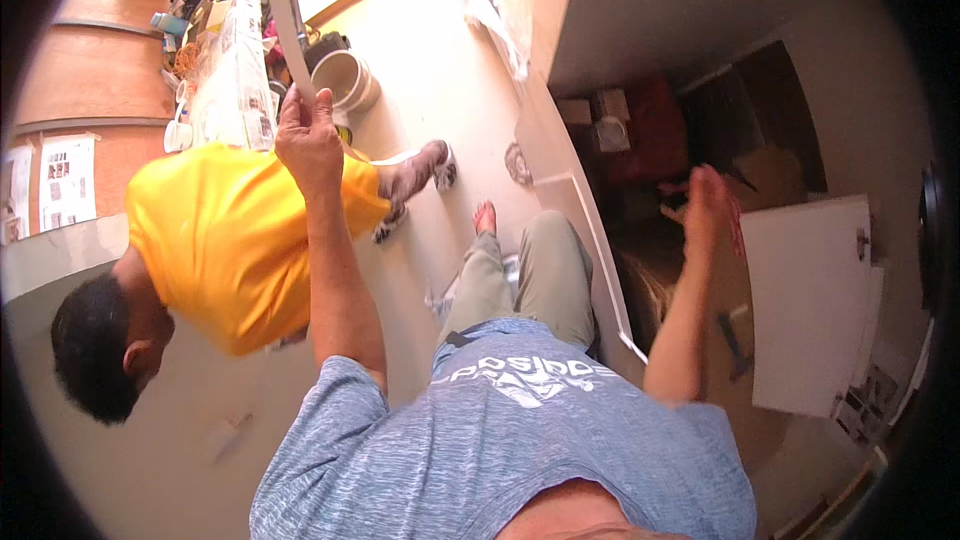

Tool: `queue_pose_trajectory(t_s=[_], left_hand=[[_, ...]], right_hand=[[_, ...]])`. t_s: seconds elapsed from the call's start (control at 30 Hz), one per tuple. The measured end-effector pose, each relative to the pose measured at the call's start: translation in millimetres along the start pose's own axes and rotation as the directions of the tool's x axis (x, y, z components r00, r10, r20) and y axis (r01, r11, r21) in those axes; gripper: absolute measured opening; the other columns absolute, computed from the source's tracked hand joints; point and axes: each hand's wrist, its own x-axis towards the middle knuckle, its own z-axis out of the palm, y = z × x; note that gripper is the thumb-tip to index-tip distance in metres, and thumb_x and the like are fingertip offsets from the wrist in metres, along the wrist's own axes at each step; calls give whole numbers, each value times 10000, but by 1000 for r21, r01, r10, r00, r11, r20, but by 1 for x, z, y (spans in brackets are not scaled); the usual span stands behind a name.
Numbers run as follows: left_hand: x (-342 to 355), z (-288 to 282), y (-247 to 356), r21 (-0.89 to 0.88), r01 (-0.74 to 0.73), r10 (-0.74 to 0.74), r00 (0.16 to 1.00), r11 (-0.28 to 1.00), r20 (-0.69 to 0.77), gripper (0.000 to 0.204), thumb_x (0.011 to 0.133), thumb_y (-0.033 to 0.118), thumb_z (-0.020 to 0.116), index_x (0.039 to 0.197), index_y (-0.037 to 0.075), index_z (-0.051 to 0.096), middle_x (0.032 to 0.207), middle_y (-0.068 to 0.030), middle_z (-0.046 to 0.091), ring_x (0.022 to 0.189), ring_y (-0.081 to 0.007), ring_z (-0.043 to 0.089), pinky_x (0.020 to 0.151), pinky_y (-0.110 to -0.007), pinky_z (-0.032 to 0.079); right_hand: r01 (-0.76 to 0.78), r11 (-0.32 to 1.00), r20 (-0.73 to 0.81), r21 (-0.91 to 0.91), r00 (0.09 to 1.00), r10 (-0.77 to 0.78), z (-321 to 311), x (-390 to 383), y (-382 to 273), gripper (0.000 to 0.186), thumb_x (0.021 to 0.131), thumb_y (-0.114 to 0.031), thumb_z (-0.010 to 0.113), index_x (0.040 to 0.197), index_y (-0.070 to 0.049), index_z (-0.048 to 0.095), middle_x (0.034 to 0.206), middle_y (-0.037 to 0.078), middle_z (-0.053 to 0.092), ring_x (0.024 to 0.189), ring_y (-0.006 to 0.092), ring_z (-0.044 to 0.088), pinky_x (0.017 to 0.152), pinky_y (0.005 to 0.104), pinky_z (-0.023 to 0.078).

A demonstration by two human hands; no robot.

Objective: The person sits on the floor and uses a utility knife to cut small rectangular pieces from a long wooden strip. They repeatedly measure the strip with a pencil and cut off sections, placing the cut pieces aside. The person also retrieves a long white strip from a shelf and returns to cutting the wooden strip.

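Observation:
My left hand (310, 140) has its fingers closed around the lower end of a long, narrow pale strip (285, 15), which runs up past the cluttered work surface. A white bucket (355, 80) stands just beyond that hand. At the right, my right hand (705, 205) is raised over a darker lower area. Its fingers are blurred against reddish shapes behind or beside it, so I cannot make out whether it holds anything.
A co-worker in yellow (230, 240) bends at my left beside a cluttered ledge (245, 60). A white panel edge (590, 240) runs along my right. Beyond it are a white board (800, 300) and dark reddish furniture (650, 115). My bare foot rests on the pale floor (450, 110).

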Motion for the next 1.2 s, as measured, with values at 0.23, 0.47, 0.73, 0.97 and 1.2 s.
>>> queue_pose_trajectory(t_s=[0.23,0.47,0.73,0.97,1.2], left_hand=[[13,70,-170,-102,44,-60,986,994,-158,269,969,81,781,1201,-24,697,981,-87,799,860,-114,721,797,-277,562],[28,-11,-204,-481,62,-200,950,875,-240,296,1013,107,753,1267,-10,660,1054,-70,763,912,-122,724,812,-256,578],[64,-106,-158,-472,59,-224,927,880,-302,353,1028,137,730,1330,1,606,1124,-138,752,918,-183,750,784,-297,623],[83,-114,-182,-320,102,-212,921,942,-328,363,1012,129,762,1321,-35,666,1036,-62,760,842,-83,676,765,-234,555],[167,-67,-240,-165,261,-299,911,951,-284,351,994,146,785,1285,-36,711,1021,-33,757,863,-78,659,775,-246,547]], right_hand=[[372,902,-214,219,920,-327,108,-44,-10,311,1113,-264,602,1286,-12,662,1119,102,745,1039,172,697,907,344,580],[303,950,605,-79,772,-196,308,-79,1,289,996,-233,752,1156,8,747,1010,100,774,853,166,724,805,319,584],[464,875,785,-139,590,-188,389,-65,-31,342,956,-277,764,1164,-4,758,1102,181,780,950,292,776,866,397,607],[548,768,879,-332,475,41,451,-13,-14,402,949,-364,717,1148,-20,774,1145,206,767,1070,368,734,963,447,566],[626,639,892,-447,365,267,532,89,-31,442,953,-391,705,1222,-45,762,1211,214,753,1172,379,701,1020,466,542]])
